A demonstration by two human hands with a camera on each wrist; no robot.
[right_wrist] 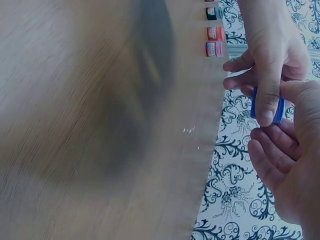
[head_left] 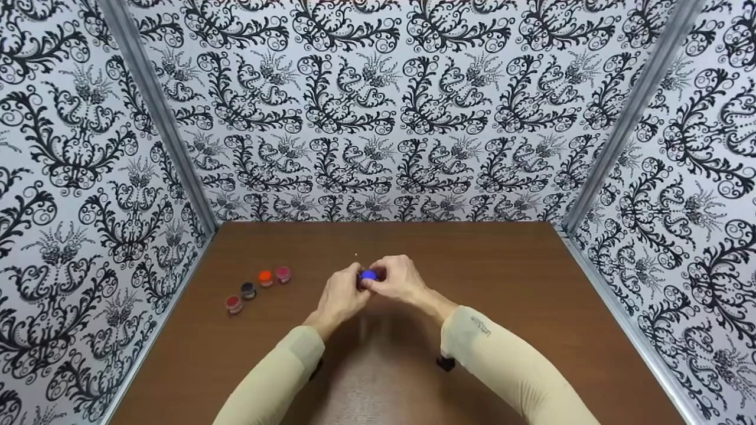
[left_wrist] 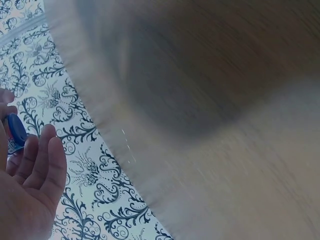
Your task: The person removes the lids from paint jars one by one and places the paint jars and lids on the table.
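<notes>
Both hands meet over the middle of the table around a small jar with a blue lid (head_left: 368,275). On its left side, the left hand (head_left: 344,292) grips the jar with curled fingers. From the right, the right hand (head_left: 401,277) holds it with thumb and fingers at the lid. The right wrist view shows the left thumb lying along the blue jar (right_wrist: 276,106), with the right fingers (right_wrist: 272,150) bent beneath it. A labelled side of the jar (left_wrist: 16,134) shows in the left wrist view; the fingers hide the rest.
Several small jars stand in a slanting row on the left of the brown table (head_left: 472,248): a red jar (head_left: 233,304), a black jar (head_left: 248,290), an orange jar (head_left: 265,278) and a pink jar (head_left: 283,275). Patterned walls (head_left: 366,118) enclose the table's back and sides.
</notes>
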